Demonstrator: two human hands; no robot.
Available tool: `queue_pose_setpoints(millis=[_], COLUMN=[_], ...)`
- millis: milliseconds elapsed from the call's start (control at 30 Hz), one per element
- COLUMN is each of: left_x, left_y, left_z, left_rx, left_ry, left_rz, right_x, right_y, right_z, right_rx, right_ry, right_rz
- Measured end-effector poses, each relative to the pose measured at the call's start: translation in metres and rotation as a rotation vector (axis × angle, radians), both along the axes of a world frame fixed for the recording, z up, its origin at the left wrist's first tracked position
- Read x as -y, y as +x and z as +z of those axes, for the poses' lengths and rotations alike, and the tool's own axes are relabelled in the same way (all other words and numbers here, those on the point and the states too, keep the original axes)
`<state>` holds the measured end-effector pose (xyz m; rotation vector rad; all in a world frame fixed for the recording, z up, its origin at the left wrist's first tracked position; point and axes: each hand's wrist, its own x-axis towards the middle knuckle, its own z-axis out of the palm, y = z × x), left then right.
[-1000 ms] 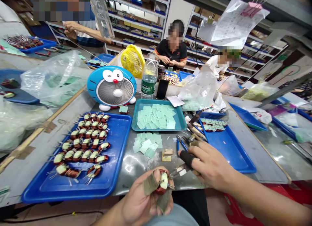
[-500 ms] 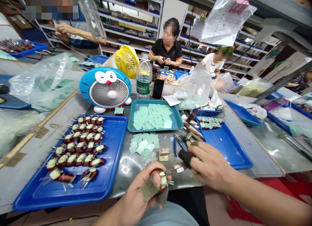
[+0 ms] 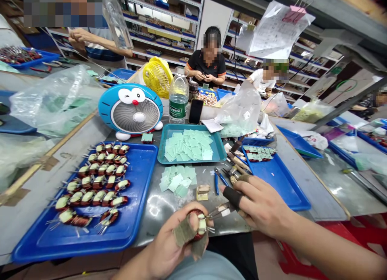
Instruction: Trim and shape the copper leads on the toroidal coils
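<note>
My left hand [image 3: 172, 243], with cloth-taped fingertips, grips a copper-wound coil [image 3: 198, 223] with a pale band, just below the table's front edge. My right hand [image 3: 260, 207], a black sleeve on one finger, is closed on metal tweezers [image 3: 219, 210] whose tips touch the coil's wire leads. Left of my hands a blue tray [image 3: 136, 223] holds several rows of similar coils [image 3: 96, 183]. Loose green paper squares [image 3: 178, 179] lie on the metal table ahead of my hands, with a small tan part [image 3: 202, 192] beside them.
A teal tray [image 3: 222, 151] of green squares, a blue cartoon fan [image 3: 130, 110], a water bottle [image 3: 178, 96] and a phone [image 3: 196, 110] stand behind. Pliers [image 3: 218, 179] and tools lie by a second blue tray [image 3: 281, 183] at right. Other people work across the table.
My left hand has turned the coil slightly and drawn it up toward the tweezers; the view has shifted a little to the right. My right hand has barely moved.
</note>
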<state>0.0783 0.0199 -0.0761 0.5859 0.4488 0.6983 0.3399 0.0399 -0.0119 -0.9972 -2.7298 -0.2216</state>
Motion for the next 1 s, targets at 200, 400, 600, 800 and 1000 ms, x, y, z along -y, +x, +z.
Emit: queue_pose_setpoints(millis=[200,400,600,800,1000], left_x=[0.002,-0.001,0.0,0.006,0.009], left_y=[-0.002,-0.002,-0.002,0.005,0.007], left_z=[0.001,0.004,-0.006,0.001,0.004], left_rx=[-0.062,-0.018,-0.013,0.004,-0.005], left_ry=[0.0,0.045,0.097,0.052,0.06], left_rz=[-0.03,0.021,0.019,0.026,0.085], right_x=[-0.003,0.004,0.01,0.012,0.021], right_y=[0.001,-0.004,-0.015,-0.02,-0.027], right_z=[0.017,-0.003,-0.02,-0.025,-0.035], right_rx=[0.102,-0.063,-0.113,-0.114,-0.2], right_ry=[-0.046,-0.043,-0.119,-0.062,-0.127], right_rz=[0.024,-0.094,-0.15,-0.155,-0.242])
